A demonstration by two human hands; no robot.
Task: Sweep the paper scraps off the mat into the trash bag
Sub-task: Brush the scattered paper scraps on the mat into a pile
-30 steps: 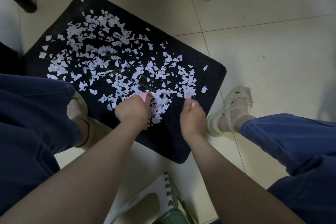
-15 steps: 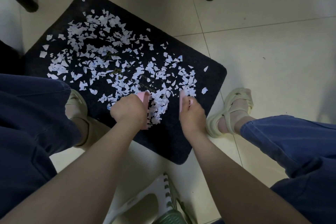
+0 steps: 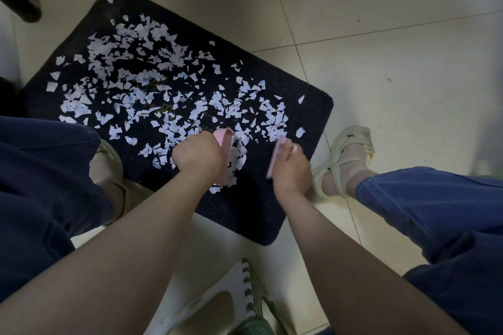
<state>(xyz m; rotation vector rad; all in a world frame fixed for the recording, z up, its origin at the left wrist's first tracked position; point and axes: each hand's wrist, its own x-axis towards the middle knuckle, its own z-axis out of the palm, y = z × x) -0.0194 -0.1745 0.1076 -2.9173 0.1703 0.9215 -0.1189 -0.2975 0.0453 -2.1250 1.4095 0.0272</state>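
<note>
The dark rectangular fabric mat [image 3: 245,212] is still carrying nearly all the torn white paper scraps [image 3: 141,81], spread across most of its surface. The left hand [image 3: 197,159] is staying clenched around a curved pink plastic scoop [image 3: 226,144]. The right hand [image 3: 292,171], gripping a flat pink plastic scraper [image 3: 276,153], is now turning it on edge towards the scoop, crowding a small heap between them. Gathering is only beginning; no trash bag is showing.

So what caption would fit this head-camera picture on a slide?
Left hand and right hand, each gripping a pink tool, gather white paper scraps on a black mat.
</note>
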